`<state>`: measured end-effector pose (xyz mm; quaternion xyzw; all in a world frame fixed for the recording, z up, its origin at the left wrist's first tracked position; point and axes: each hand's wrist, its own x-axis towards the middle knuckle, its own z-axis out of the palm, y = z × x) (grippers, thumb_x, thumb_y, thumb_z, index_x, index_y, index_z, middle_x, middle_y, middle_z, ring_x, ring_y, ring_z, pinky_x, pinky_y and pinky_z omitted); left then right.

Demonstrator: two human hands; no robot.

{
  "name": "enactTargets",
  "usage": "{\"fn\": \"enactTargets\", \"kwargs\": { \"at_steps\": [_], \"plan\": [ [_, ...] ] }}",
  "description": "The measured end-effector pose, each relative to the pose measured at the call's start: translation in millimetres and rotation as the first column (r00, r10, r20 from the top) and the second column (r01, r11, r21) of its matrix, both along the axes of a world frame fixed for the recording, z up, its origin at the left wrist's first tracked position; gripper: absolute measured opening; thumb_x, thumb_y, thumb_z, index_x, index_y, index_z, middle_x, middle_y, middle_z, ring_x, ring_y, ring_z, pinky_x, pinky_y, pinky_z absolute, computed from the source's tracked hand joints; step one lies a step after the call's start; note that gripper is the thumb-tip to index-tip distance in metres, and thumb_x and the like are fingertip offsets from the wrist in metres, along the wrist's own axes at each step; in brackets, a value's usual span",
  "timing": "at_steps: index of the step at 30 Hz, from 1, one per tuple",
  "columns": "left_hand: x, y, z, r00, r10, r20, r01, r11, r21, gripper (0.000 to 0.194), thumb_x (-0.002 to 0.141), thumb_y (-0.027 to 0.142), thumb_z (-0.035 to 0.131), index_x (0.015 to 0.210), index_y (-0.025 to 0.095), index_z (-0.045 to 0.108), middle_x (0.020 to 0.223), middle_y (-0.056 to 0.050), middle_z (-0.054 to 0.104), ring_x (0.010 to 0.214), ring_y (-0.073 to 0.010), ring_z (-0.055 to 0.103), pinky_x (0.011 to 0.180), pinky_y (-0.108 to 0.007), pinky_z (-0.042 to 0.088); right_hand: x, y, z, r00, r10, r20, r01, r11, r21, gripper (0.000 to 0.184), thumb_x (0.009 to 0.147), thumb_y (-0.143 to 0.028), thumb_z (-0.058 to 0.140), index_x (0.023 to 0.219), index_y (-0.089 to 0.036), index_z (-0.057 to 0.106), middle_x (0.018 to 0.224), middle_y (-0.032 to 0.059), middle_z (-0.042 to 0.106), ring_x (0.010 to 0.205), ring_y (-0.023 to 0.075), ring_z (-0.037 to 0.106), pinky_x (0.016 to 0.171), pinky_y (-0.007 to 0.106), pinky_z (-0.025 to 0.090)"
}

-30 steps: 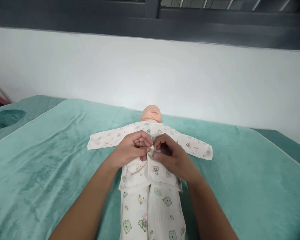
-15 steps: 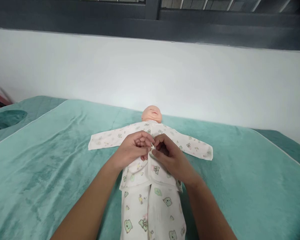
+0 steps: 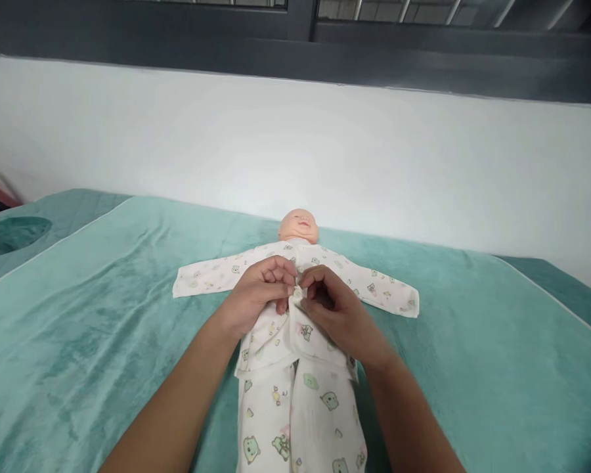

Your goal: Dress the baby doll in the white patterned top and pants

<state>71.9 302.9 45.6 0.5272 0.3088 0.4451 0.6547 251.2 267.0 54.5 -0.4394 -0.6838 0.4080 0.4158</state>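
A baby doll [image 3: 298,226] lies on its back, head away from me, its sleeves stretched out to both sides. It wears a white baby shirt [image 3: 308,332] with a bear print, above matching trousers [image 3: 325,407]. At the chest, my left hand [image 3: 263,289] pinches the shirt's front edge between thumb and fingers. My right hand [image 3: 332,305] grips the opposite side of the same front opening, its fingertips close to the left ones. A small pale button [image 3: 298,293] shows between the two hands. The fingers hide part of the opening.
A green plush blanket [image 3: 103,341] with a pale edge covers the surface under the doll. Behind it rises a white wall [image 3: 226,138] with a dark window frame [image 3: 177,39]. A hole-like dark oval [image 3: 14,235] and a red object [image 3: 0,197] are at far left.
Both hands stay at the shirt's chest opening. The fingertips have shifted slightly, the left ones a little to the left, and the small button now shows more clearly between them.
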Motion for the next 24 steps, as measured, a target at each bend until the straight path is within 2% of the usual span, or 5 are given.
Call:
{"fn": "enactTargets", "kwargs": {
  "at_steps": [6,13,17,20,24],
  "plan": [
    [-5,3,0.4,0.998,-0.058,-0.009,0.058,0.998,0.013,0.015,0.075,0.014,0.068,0.089,0.016,0.065,0.067,0.004,0.057,0.05,-0.0059,0.053,0.049,-0.018,0.045,4,2,-4.3,0.999,0.033,-0.005,-0.033,0.999,0.009,0.014,0.088,-0.026,0.058,0.101,-0.025,0.055,0.091,0.0003,0.05,0.08,0.0135,0.047,0.072,0.028,0.041],
    [-11,-1,6.2,0.984,-0.171,-0.041,0.172,0.985,0.006,0.015,0.078,0.019,0.072,0.093,0.015,0.07,0.075,-0.002,0.067,0.063,-0.0096,0.059,0.06,-0.022,0.049,9,2,-3.9,0.996,0.083,-0.023,-0.083,0.996,0.034,0.015,0.085,-0.019,0.055,0.099,-0.024,0.056,0.093,0.0019,0.053,0.083,0.0152,0.048,0.074,0.029,0.041],
    [-11,-3,7.7,0.989,-0.136,-0.054,0.137,0.99,0.016,0.014,0.083,0.026,0.069,0.092,0.016,0.07,0.07,-0.001,0.065,0.06,-0.0099,0.057,0.058,-0.023,0.048,10,3,-3.9,0.996,0.088,-0.021,-0.087,0.996,0.032,0.016,0.084,-0.019,0.057,0.099,-0.024,0.057,0.096,0.0022,0.055,0.084,0.0155,0.048,0.075,0.03,0.041],
    [-10,-4,10.2,0.981,-0.096,-0.167,0.105,0.993,0.046,0.017,0.087,0.033,0.065,0.089,0.017,0.069,0.062,0.002,0.059,0.054,-0.0087,0.054,0.051,-0.02,0.044,10,4,-6.5,0.997,0.076,-0.023,-0.076,0.997,0.017,0.012,0.084,-0.021,0.061,0.095,-0.024,0.056,0.093,0.0009,0.052,0.083,0.0147,0.048,0.075,0.029,0.041],
    [-10,-7,17.3,0.932,-0.099,-0.35,0.134,0.988,0.079,0.023,0.088,0.038,0.063,0.083,0.017,0.068,0.056,0.003,0.055,0.049,-0.0068,0.048,0.045,-0.017,0.036,11,4,-6.2,0.997,0.076,-0.033,-0.076,0.997,0.014,0.011,0.084,-0.023,0.063,0.088,-0.023,0.053,0.087,-0.0007,0.048,0.08,0.0136,0.047,0.072,0.028,0.04]
  ]
}}
